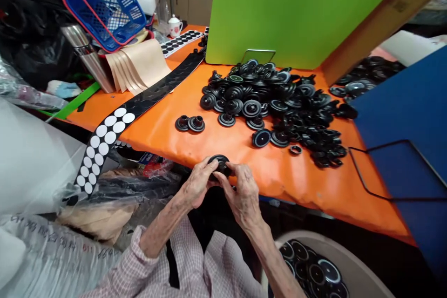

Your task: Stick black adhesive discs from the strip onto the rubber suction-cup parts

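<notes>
A round black ridged plastic disc part [219,162] is held between both hands at the table's front edge. My left hand [198,181] grips its left side with the thumb on top. From the right, my right hand [242,188] pinches it with thumb and fingertips; whether a smaller piece sits under those fingers is hidden. Beyond my hands, two similar black parts [190,124] stand side by side on the orange table [157,130]. A large heap of black discs [251,95] lies farther back, with small black rings [328,146] piled at its right front.
A strip of white round stickers [101,146] hangs over the table's left edge. Behind it are a blue basket [108,7], a steel flask [89,60] and a lidded cup [174,25]. Green [307,9] and blue [401,116] panels flank the heap. A bin [352,260] below right holds discs.
</notes>
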`<action>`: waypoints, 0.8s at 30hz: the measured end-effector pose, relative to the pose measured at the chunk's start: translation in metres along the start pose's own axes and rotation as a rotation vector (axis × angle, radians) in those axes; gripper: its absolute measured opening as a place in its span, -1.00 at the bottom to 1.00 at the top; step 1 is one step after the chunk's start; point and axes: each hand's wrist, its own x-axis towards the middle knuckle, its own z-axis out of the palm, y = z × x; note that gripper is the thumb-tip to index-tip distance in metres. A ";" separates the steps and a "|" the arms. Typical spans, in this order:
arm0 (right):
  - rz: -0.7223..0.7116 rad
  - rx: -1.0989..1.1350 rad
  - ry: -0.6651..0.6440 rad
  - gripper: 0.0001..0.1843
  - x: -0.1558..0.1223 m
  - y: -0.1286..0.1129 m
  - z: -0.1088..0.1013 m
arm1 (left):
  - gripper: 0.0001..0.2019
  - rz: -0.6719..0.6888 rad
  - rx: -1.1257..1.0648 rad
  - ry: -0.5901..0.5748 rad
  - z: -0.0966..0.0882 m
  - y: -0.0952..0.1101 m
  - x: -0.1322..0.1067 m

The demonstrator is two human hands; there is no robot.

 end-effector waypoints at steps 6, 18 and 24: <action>0.040 0.111 -0.142 -0.71 0.006 0.011 -0.009 | -0.76 -0.012 0.029 -0.019 0.006 0.001 0.012; 0.295 0.203 -0.039 -0.73 0.016 0.020 -0.004 | -0.75 -0.043 0.103 -0.016 0.016 0.001 0.027; 0.432 0.354 -0.044 -0.57 0.027 0.041 -0.021 | -0.87 0.001 0.380 0.172 0.011 0.037 0.054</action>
